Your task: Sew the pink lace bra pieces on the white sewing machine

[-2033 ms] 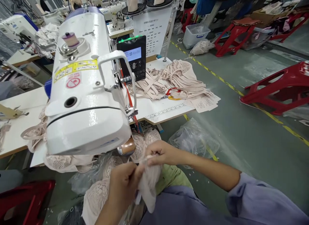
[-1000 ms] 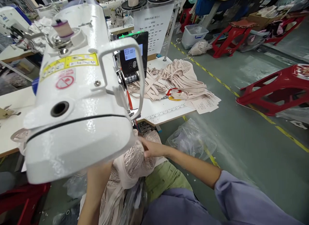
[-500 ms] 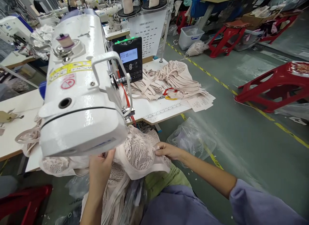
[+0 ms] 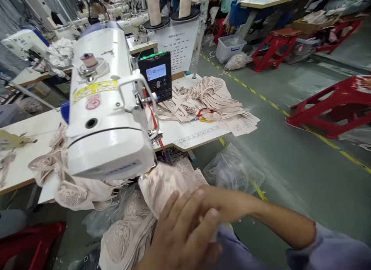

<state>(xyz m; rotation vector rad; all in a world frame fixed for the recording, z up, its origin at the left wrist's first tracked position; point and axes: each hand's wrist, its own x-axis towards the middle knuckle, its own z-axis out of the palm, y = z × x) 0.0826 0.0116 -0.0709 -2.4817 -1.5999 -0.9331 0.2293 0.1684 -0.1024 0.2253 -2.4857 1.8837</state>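
Observation:
A beige lace bra (image 4: 165, 183) is bunched below the head of a white sewing machine (image 4: 110, 146), with its cup turned towards me. Over its near side lies my left hand (image 4: 182, 235), fingers stretched out and a little apart, somewhat blurred. My right hand (image 4: 224, 202) comes in from the right at the same bra. Its fingers are hidden behind my left hand, so their grip does not show. Several more beige bras (image 4: 118, 239) hang below, in front of my lap. Another lace bra (image 4: 72, 192) lies at the left of the machine.
A heap of beige straps and bras (image 4: 208, 96) lies on the white table (image 4: 191, 140) behind the machine, with red-and-yellow-handled snips (image 4: 204, 115). A control panel (image 4: 156, 76) stands beside the machine. Red stools (image 4: 327, 107) and a plastic bag (image 4: 232, 167) are on the floor.
My left hand has moved right and nearer, from the bra's left edge to over my right hand. The bra has turned and bunched up. The view has shifted slightly.

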